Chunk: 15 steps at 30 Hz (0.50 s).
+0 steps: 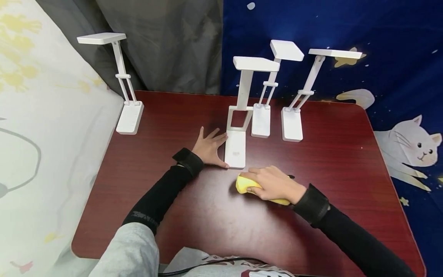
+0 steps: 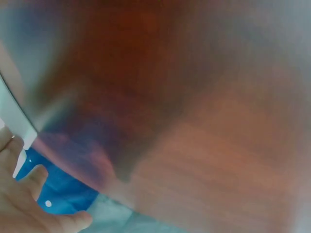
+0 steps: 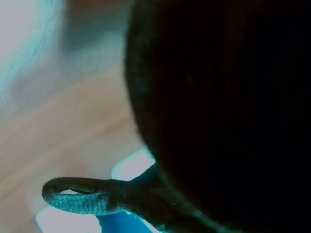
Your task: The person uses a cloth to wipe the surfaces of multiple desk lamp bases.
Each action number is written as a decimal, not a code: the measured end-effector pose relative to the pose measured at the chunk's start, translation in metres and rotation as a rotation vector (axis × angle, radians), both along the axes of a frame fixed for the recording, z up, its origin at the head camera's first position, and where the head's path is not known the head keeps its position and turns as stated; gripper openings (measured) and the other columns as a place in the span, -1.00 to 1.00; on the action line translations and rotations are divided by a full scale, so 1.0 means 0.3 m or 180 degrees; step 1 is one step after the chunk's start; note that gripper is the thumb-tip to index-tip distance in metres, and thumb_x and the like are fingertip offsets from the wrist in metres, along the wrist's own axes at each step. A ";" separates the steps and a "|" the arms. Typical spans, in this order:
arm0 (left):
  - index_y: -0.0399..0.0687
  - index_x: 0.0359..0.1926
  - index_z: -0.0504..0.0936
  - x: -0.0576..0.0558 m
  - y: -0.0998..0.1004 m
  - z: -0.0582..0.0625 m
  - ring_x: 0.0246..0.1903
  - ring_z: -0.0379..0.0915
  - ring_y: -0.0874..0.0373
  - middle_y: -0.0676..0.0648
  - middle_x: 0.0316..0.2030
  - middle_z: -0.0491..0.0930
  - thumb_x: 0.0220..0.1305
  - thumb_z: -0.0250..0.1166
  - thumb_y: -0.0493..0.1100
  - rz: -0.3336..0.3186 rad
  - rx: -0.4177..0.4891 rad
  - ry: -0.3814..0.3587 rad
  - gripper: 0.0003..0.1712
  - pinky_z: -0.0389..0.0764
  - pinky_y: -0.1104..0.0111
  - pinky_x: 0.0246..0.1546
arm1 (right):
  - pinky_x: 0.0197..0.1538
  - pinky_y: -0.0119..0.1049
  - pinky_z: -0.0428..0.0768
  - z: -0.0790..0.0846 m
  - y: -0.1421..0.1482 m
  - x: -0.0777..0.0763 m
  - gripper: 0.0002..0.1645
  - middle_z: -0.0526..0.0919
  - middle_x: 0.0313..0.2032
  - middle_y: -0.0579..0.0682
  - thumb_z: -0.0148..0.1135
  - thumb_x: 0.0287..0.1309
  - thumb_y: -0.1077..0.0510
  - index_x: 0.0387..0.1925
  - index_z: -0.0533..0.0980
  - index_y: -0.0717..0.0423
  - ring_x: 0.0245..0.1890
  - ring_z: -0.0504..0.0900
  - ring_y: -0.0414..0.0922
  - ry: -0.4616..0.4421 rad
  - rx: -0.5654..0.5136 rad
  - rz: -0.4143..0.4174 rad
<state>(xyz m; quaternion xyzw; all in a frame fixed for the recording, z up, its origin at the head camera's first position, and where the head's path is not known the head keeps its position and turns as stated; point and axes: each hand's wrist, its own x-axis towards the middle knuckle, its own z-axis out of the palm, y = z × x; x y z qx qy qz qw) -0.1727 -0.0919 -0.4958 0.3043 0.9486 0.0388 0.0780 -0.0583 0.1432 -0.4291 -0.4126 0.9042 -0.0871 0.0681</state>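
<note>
A white desk lamp (image 1: 235,150) stands in the middle of the table with its flat head raised. Against the left side of its base rests my left hand (image 1: 209,149), fingers spread, the thumb near the front corner. Fingers of that hand (image 2: 29,199) also show beside a white edge in the left wrist view. My right hand (image 1: 271,183) grips a yellow object (image 1: 243,184) just in front of the lamp; the palm hides most of it, so its kind is unclear. A dark shape fills much of the right wrist view, where this hand cannot be made out.
Two more white desk lamps (image 1: 261,121) (image 1: 292,125) stand close by on the right. Another lamp (image 1: 130,117) is at the table's back left edge. The dark red table (image 1: 166,115) meets a grey curtain (image 1: 173,46) and a blue printed cloth (image 1: 408,46) behind.
</note>
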 end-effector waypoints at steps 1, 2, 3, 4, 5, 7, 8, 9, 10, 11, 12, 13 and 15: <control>0.18 0.37 0.08 -0.013 -0.001 0.005 0.43 -0.16 0.12 0.17 0.38 0.08 -0.44 0.10 0.69 0.0001 -0.0027 0.0021 0.30 -0.28 -0.24 0.29 | -0.51 -0.41 0.40 0.014 0.016 0.006 -0.58 0.49 -0.42 -0.28 0.17 0.00 -0.17 -0.07 0.47 -0.17 -0.57 0.39 -0.35 0.0049 -0.0031 -0.0037; 0.17 0.37 0.09 -0.026 -0.003 0.010 0.43 -0.16 0.11 0.16 0.38 0.08 -0.43 0.11 0.68 0.0006 -0.0019 0.0014 0.30 -0.28 -0.25 0.29 | -0.53 -0.44 0.36 0.026 0.031 0.011 -0.59 0.46 -0.44 -0.29 0.18 -0.01 -0.17 -0.09 0.47 -0.18 -0.60 0.35 -0.36 0.0090 -0.0054 -0.0079; 0.16 0.37 0.09 -0.041 -0.005 0.013 0.43 -0.16 0.11 0.15 0.38 0.09 -0.42 0.13 0.67 0.0011 0.0004 -0.0003 0.30 -0.29 -0.25 0.29 | -0.54 -0.46 0.33 0.039 0.045 0.017 -0.59 0.44 -0.46 -0.30 0.19 -0.02 -0.16 -0.10 0.48 -0.18 -0.62 0.32 -0.37 0.0120 -0.0076 -0.0122; 0.16 0.37 0.09 -0.057 -0.008 0.016 0.43 -0.16 0.11 0.15 0.38 0.09 -0.42 0.14 0.65 0.0026 0.0027 -0.0036 0.29 -0.30 -0.26 0.29 | -0.55 -0.47 0.32 0.048 0.058 0.023 -0.58 0.45 -0.46 -0.30 0.21 -0.04 -0.15 -0.10 0.48 -0.17 -0.62 0.31 -0.38 0.0152 -0.0101 -0.0163; 0.16 0.37 0.09 -0.073 -0.011 0.016 0.43 -0.16 0.11 0.15 0.38 0.08 -0.42 0.15 0.65 0.0037 0.0041 -0.0045 0.29 -0.30 -0.26 0.28 | -0.55 -0.47 0.31 0.055 0.071 0.029 -0.57 0.44 -0.47 -0.30 0.23 -0.07 -0.13 -0.10 0.48 -0.16 -0.63 0.30 -0.38 0.0185 -0.0125 -0.0200; 0.16 0.37 0.09 -0.108 -0.015 0.016 0.43 -0.16 0.12 0.15 0.38 0.08 -0.42 0.17 0.64 0.0053 0.0083 -0.0090 0.29 -0.31 -0.26 0.28 | -0.56 -0.48 0.30 0.064 0.094 0.042 -0.55 0.44 -0.47 -0.30 0.25 -0.10 -0.11 -0.09 0.49 -0.14 -0.64 0.28 -0.39 0.0234 -0.0142 -0.0267; 0.16 0.37 0.09 -0.126 -0.017 0.016 0.43 -0.17 0.13 0.15 0.38 0.08 -0.42 0.17 0.63 0.0068 0.0088 -0.0122 0.29 -0.32 -0.26 0.28 | -0.56 -0.49 0.29 0.068 0.104 0.048 -0.53 0.44 -0.47 -0.30 0.26 -0.11 -0.10 -0.08 0.49 -0.13 -0.64 0.27 -0.39 0.0244 -0.0149 -0.0299; 0.17 0.37 0.08 -0.144 -0.019 0.016 0.44 -0.18 0.13 0.16 0.39 0.07 -0.43 0.18 0.63 0.0085 0.0093 -0.0159 0.30 -0.33 -0.25 0.28 | -0.56 -0.49 0.29 0.069 0.113 0.054 -0.52 0.43 -0.47 -0.30 0.27 -0.12 -0.09 -0.07 0.49 -0.12 -0.65 0.26 -0.40 0.0247 -0.0152 -0.0330; 0.17 0.37 0.07 -0.163 -0.019 0.017 0.44 -0.19 0.14 0.16 0.39 0.06 -0.44 0.18 0.63 0.0103 0.0092 -0.0187 0.31 -0.34 -0.25 0.29 | -0.56 -0.50 0.29 0.070 0.120 0.060 -0.51 0.42 -0.47 -0.31 0.28 -0.12 -0.09 -0.07 0.49 -0.13 -0.65 0.25 -0.40 0.0247 -0.0153 -0.0355; 0.18 0.37 0.07 -0.182 -0.020 0.018 0.44 -0.19 0.14 0.17 0.39 0.05 -0.45 0.18 0.64 0.0120 0.0081 -0.0212 0.31 -0.34 -0.25 0.29 | -0.56 -0.51 0.28 0.070 0.126 0.064 -0.51 0.41 -0.48 -0.31 0.28 -0.13 -0.08 -0.06 0.49 -0.13 -0.65 0.25 -0.41 0.0231 -0.0153 -0.0373; 0.18 0.37 0.06 -0.200 -0.020 0.021 0.44 -0.20 0.15 0.17 0.39 0.05 -0.45 0.20 0.63 0.0142 0.0079 -0.0247 0.32 -0.35 -0.25 0.29 | -0.56 -0.52 0.27 0.069 0.131 0.068 -0.51 0.40 -0.49 -0.32 0.28 -0.13 -0.08 -0.06 0.48 -0.14 -0.66 0.24 -0.42 0.0215 -0.0153 -0.0388; 0.19 0.38 0.06 -0.218 -0.020 0.025 0.44 -0.20 0.15 0.17 0.39 0.04 -0.46 0.22 0.62 0.0170 0.0074 -0.0283 0.32 -0.35 -0.25 0.29 | -0.57 -0.53 0.26 0.068 0.136 0.071 -0.51 0.39 -0.50 -0.32 0.28 -0.13 -0.09 -0.07 0.48 -0.15 -0.66 0.22 -0.42 0.0200 -0.0149 -0.0403; 0.20 0.38 0.04 -0.255 -0.019 0.035 0.44 -0.22 0.14 0.18 0.40 0.02 -0.47 0.24 0.60 0.0214 0.0034 -0.0349 0.33 -0.37 -0.25 0.29 | -0.57 -0.54 0.25 0.065 0.143 0.074 -0.51 0.37 -0.51 -0.34 0.29 -0.13 -0.09 -0.07 0.48 -0.16 -0.67 0.21 -0.43 0.0174 -0.0153 -0.0425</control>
